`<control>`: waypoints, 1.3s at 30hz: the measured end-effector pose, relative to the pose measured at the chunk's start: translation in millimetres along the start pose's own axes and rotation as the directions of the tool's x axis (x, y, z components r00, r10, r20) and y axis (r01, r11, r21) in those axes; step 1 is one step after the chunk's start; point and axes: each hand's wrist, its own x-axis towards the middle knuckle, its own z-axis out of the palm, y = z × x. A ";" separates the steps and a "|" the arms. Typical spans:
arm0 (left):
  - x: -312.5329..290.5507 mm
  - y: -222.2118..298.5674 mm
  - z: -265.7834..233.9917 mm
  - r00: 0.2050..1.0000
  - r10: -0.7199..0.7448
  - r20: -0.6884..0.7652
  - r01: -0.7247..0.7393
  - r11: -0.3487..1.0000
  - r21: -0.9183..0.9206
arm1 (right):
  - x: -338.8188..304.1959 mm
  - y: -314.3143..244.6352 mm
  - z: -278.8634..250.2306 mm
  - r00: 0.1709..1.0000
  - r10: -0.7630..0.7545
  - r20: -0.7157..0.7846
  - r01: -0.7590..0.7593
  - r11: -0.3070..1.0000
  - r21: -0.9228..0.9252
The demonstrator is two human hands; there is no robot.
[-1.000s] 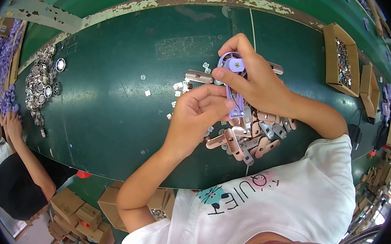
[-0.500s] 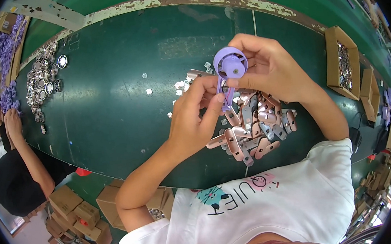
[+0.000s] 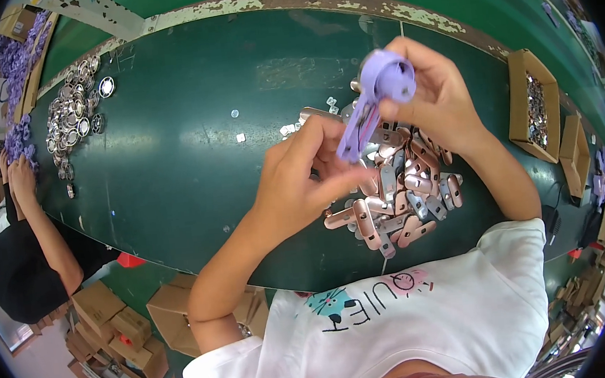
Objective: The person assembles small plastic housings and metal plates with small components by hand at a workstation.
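Observation:
A purple plastic handheld-fan housing [image 3: 366,108], with a round head and a narrow hollow handle, is tilted above the table and slightly blurred. Thin dark and reddish wires seem to run inside its handle. My right hand [image 3: 433,98] grips it by the round head between thumb and fingers. Close to the handle's lower end is my left hand [image 3: 298,175], its thumb spread away from its fingers; whether a fingertip touches the handle is hidden. Under both hands lies a pile of rose-gold and silver elongated cover plates [image 3: 400,195]. Small clear plastic pieces [image 3: 288,129] are scattered beyond my left hand.
Shiny round rings [image 3: 70,123] are heaped at the far left of the green table [image 3: 169,143]. Cardboard boxes of small parts [image 3: 526,108] stand at the right. At the left edge, a co-worker's hands [image 3: 20,174] are beside purple parts [image 3: 21,134].
The fan housing has moved up and right with my right hand and turned, its handle swinging lower left. My left thumb and fingers have come off the handle and spread apart.

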 end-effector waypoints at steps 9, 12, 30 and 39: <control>5.1 -0.7 -14.8 0.992 0.048 0.116 -0.079 0.957 0.281 | 0.8 5.0 -2.9 0.999 0.040 -0.014 -0.039 0.998 0.048; 4.5 -6.3 -13.4 0.992 0.097 0.076 -0.112 0.966 0.231 | 0.9 4.1 -1.8 0.998 0.063 0.006 -0.063 0.994 0.091; 0.6 -5.9 -3.4 0.983 -0.180 0.031 0.161 0.777 -0.609 | -9.9 15.5 12.0 0.371 -0.465 0.804 0.788 -0.301 -0.538; -3.8 -10.6 10.0 0.994 -0.006 -0.106 0.006 1.000 0.003 | -4.9 7.5 21.3 0.974 -0.136 0.182 0.203 0.880 -0.431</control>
